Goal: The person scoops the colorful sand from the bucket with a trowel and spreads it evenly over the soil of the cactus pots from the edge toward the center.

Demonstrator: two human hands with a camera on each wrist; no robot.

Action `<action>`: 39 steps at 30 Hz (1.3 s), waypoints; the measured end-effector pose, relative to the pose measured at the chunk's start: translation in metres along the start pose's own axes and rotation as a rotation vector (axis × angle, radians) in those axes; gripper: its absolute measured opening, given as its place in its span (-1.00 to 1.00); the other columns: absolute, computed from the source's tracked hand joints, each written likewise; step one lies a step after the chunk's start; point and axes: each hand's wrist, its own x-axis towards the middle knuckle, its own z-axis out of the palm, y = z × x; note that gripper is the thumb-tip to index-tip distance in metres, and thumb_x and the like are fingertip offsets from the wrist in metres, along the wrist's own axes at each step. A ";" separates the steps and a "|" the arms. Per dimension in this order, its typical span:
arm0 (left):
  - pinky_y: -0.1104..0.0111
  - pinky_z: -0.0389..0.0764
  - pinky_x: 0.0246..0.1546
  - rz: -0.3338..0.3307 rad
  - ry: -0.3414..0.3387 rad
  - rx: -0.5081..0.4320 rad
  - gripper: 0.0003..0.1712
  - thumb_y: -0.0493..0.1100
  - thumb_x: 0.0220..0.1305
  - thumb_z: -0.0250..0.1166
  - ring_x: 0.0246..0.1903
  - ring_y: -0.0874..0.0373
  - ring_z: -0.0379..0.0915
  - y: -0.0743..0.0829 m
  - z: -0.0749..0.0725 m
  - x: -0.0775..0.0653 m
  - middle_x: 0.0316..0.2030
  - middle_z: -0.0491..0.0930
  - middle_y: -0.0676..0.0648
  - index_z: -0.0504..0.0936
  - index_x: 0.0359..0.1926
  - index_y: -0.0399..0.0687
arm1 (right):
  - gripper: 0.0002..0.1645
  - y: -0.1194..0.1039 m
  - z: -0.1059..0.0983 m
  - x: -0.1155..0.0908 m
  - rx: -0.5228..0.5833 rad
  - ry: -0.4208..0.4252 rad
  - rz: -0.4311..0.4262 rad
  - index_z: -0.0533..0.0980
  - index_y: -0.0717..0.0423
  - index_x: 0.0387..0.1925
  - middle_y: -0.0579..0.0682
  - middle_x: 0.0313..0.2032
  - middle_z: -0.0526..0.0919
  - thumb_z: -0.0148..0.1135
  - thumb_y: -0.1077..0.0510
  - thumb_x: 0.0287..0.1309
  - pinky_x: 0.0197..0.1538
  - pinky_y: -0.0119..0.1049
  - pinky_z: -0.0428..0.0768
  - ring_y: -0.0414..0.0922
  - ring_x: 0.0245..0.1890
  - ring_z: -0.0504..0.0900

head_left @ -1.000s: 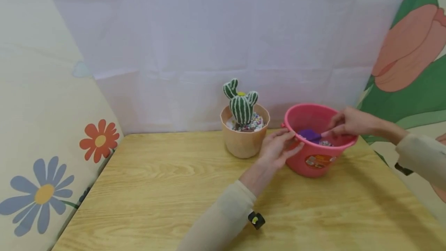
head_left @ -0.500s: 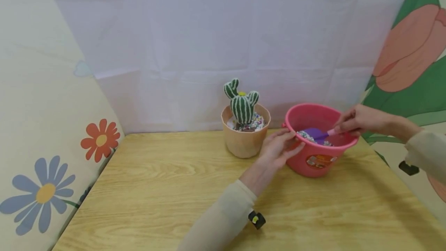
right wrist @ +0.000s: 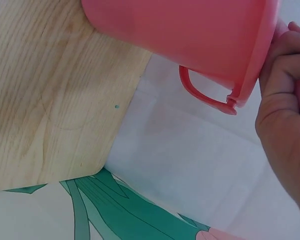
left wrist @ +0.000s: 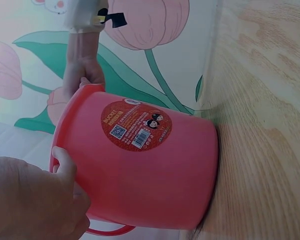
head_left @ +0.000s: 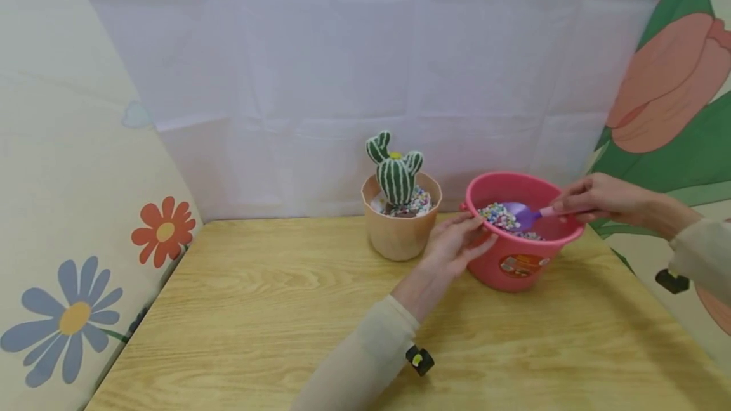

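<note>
My left hand [head_left: 454, 243] grips the left rim of a pink bucket [head_left: 497, 265], its thumb lying over the edge in the left wrist view. My right hand [head_left: 599, 198] holds the pink handle of a small shovel [head_left: 521, 213] at the bucket's right rim. The shovel's purple blade is inside the bucket, among small multicoloured pebbles [head_left: 498, 215]; I cannot tell how many lie on it. In the right wrist view the bucket wall hides the shovel. Left of the bucket stands a peach pot [head_left: 394, 236] with a green, white-striped cactus [head_left: 396, 179] in similar pebbles.
All of this stands on a wooden table [head_left: 257, 309] with a white cloth [head_left: 320, 81] hanging behind. Flower-patterned sheets [head_left: 63, 208] hang at both sides. The bucket's handle [right wrist: 202, 95] hangs down at its back side.
My right hand has drawn back to the right and risen slightly with the shovel, baring its handle. The blade has turned and more pebbles show. My left hand stays on the rim.
</note>
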 end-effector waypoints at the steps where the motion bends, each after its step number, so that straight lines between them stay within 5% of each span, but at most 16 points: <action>1: 0.09 0.69 -0.08 0.000 0.001 0.000 -0.62 -0.48 0.28 0.29 -0.07 -0.11 0.64 0.000 0.000 0.001 -0.03 0.64 -0.37 0.54 0.13 -0.44 | -0.51 0.001 0.000 -0.001 0.002 0.002 -0.005 0.55 0.42 0.17 0.03 -0.55 0.62 0.22 0.07 0.45 -0.54 -0.44 0.43 -0.26 -0.68 0.33; 6: 0.10 0.69 -0.08 0.002 0.007 0.003 -0.68 -0.48 0.28 0.30 -0.11 -0.08 0.66 -0.002 -0.001 0.002 -0.09 0.66 -0.34 0.59 0.06 -0.40 | -0.50 0.005 -0.002 -0.005 0.017 0.032 -0.011 0.54 0.42 0.17 -0.05 -0.64 0.51 0.22 0.06 0.45 -0.58 -0.43 0.36 -0.26 -0.73 0.19; 12: 0.14 0.71 -0.11 0.023 0.030 0.052 -0.79 -0.45 0.29 0.32 -0.18 -0.04 0.66 -0.004 -0.002 0.001 -0.15 0.67 -0.31 0.64 -0.05 -0.33 | -0.52 0.007 0.001 -0.010 0.081 0.090 0.011 0.57 0.37 0.15 0.05 -0.38 0.73 0.21 0.04 0.46 -0.58 -0.44 0.34 -0.30 -0.75 0.17; 13: 0.15 0.71 -0.12 0.028 0.036 0.066 -0.79 -0.45 0.28 0.33 -0.20 -0.03 0.66 -0.004 -0.002 0.001 -0.18 0.67 -0.30 0.65 -0.06 -0.33 | -0.55 0.006 0.002 -0.010 0.106 0.101 0.021 0.59 0.35 0.13 0.07 -0.32 0.76 0.21 0.05 0.46 -0.54 -0.46 0.43 -0.32 -0.73 0.29; 17: 0.17 0.72 -0.15 0.052 0.051 0.087 -0.75 -0.44 0.26 0.36 -0.29 0.03 0.64 -0.005 -0.003 -0.001 -0.27 0.67 -0.24 0.62 -0.04 -0.34 | -0.60 0.003 0.004 -0.014 0.190 0.139 0.046 0.61 0.32 0.12 0.12 -0.20 0.77 0.23 0.09 0.44 -0.21 -0.35 0.69 -0.20 -0.35 0.75; 19: 0.17 0.72 -0.17 0.077 0.060 0.090 -0.71 -0.44 0.24 0.37 -0.30 0.04 0.64 -0.008 -0.002 -0.001 -0.28 0.66 -0.23 0.59 -0.02 -0.36 | -0.63 0.003 0.005 -0.016 0.236 0.161 0.058 0.63 0.29 0.10 0.16 -0.09 0.75 0.23 0.11 0.44 -0.06 -0.21 0.68 -0.06 -0.09 0.74; 22: 0.17 0.73 -0.19 0.113 0.089 0.112 -0.66 -0.42 0.23 0.40 -0.31 0.04 0.64 -0.012 0.000 -0.004 -0.28 0.66 -0.22 0.57 0.01 -0.33 | -0.63 0.001 0.005 -0.017 0.263 0.164 0.058 0.63 0.30 0.10 0.18 -0.05 0.73 0.22 0.11 0.45 -0.04 -0.19 0.67 -0.03 -0.04 0.71; 27: 0.22 0.74 -0.28 0.146 0.122 0.198 -0.59 -0.37 0.26 0.39 -0.38 0.09 0.61 -0.006 0.002 -0.019 -0.33 0.66 -0.17 0.53 0.10 -0.30 | -0.59 -0.008 0.004 -0.018 0.226 0.178 0.059 0.64 0.29 0.08 0.17 -0.05 0.73 0.30 0.06 0.39 -0.26 -0.39 0.68 -0.14 -0.17 0.76; 29: 0.24 0.73 -0.32 0.158 0.115 0.251 -0.60 -0.36 0.29 0.36 -0.41 0.11 0.60 0.001 0.001 -0.025 -0.33 0.65 -0.16 0.52 0.12 -0.29 | -0.58 -0.013 0.005 -0.019 0.192 0.187 0.059 0.65 0.28 0.06 0.15 -0.16 0.77 0.32 0.03 0.37 -0.44 -0.46 0.57 -0.25 -0.44 0.70; 31: 0.24 0.72 -0.33 0.187 0.084 0.328 -0.62 -0.35 0.32 0.33 -0.42 0.10 0.59 0.010 -0.002 -0.029 -0.30 0.64 -0.18 0.52 0.13 -0.29 | -0.60 -0.018 0.006 -0.020 0.193 0.200 0.062 0.67 0.25 0.03 0.15 -0.21 0.77 0.32 0.02 0.37 -0.40 -0.45 0.61 -0.26 -0.47 0.69; 34: 0.25 0.71 -0.30 0.291 -0.013 0.531 -0.64 -0.33 0.35 0.26 -0.38 0.10 0.59 0.025 -0.010 -0.032 -0.20 0.60 -0.21 0.52 0.14 -0.28 | -0.64 -0.024 0.007 -0.022 0.207 0.203 0.061 0.68 0.24 0.01 0.17 -0.20 0.77 0.31 0.04 0.39 -0.28 -0.38 0.68 -0.18 -0.39 0.74; 36: 0.27 0.69 -0.27 0.421 -0.076 0.701 -0.64 -0.34 0.34 0.23 -0.34 0.10 0.57 0.036 -0.016 -0.032 -0.16 0.58 -0.21 0.53 0.14 -0.29 | -0.66 -0.027 0.008 -0.023 0.227 0.205 0.062 0.68 0.23 0.01 0.22 -0.12 0.74 0.30 0.06 0.39 -0.13 -0.26 0.70 -0.03 -0.15 0.76; 39: 0.32 0.65 -0.22 0.637 -0.094 0.926 -0.65 -0.34 0.31 0.23 -0.28 0.09 0.57 0.053 -0.026 -0.030 -0.16 0.61 -0.16 0.56 0.11 -0.28 | -0.64 -0.031 0.009 -0.025 0.221 0.202 0.057 0.67 0.24 0.03 0.24 -0.10 0.73 0.31 0.05 0.38 -0.09 -0.22 0.69 0.01 -0.11 0.75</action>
